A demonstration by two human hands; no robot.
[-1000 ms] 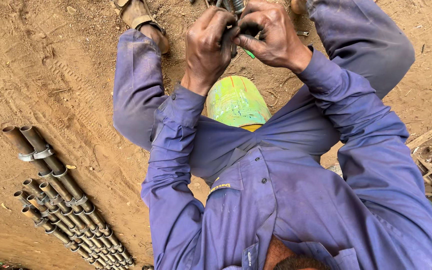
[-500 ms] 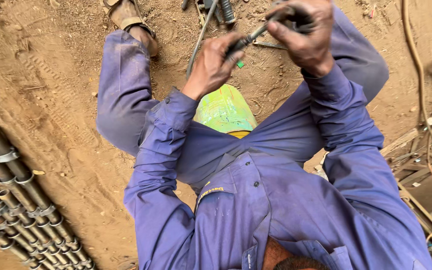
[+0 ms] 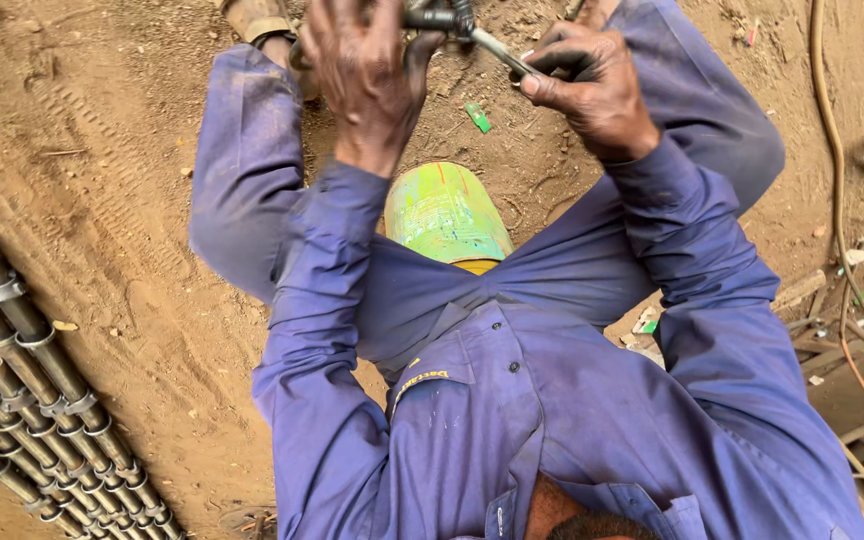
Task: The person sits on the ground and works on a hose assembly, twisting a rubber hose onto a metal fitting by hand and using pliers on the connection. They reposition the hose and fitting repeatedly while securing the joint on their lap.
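Your left hand gripped a dark metal fitting at 12 o'clock, your right hand clamped on the thin rod beside it, green-yellow drum between your knees.

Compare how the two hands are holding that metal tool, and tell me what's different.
The left hand wraps its fingers over the tool's dark thick end, back of the hand facing the camera. The right hand sits lower and pinches the thin shiny rod. Both come from blue sleeves, raised above the dirt ground.

Two hands, one green-yellow drum, many metal pipes.
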